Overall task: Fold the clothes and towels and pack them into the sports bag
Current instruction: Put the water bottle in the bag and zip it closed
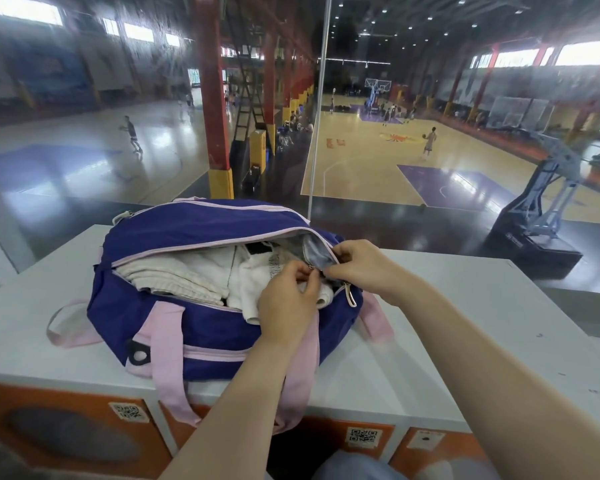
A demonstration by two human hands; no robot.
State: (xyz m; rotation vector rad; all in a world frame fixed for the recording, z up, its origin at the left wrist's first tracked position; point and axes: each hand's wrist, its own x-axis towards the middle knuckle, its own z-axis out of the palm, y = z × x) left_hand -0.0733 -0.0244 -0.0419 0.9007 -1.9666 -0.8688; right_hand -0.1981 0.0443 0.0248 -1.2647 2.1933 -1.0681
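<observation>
White locker top [465, 306]; glass pane [430, 98] behind

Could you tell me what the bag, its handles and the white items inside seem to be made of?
Bag: thin woven synthetic, probably nylon, matte and softly creased. Handles: flat pink webbing, apparently woven. White items: soft textile; one looks ribbed or knitted, another fluffy like terry towel.

Purple sports bag [201, 233] on white locker top [465, 306], stuffed with white towels [174, 275], both hands [286, 299] pinching its zipper
</observation>
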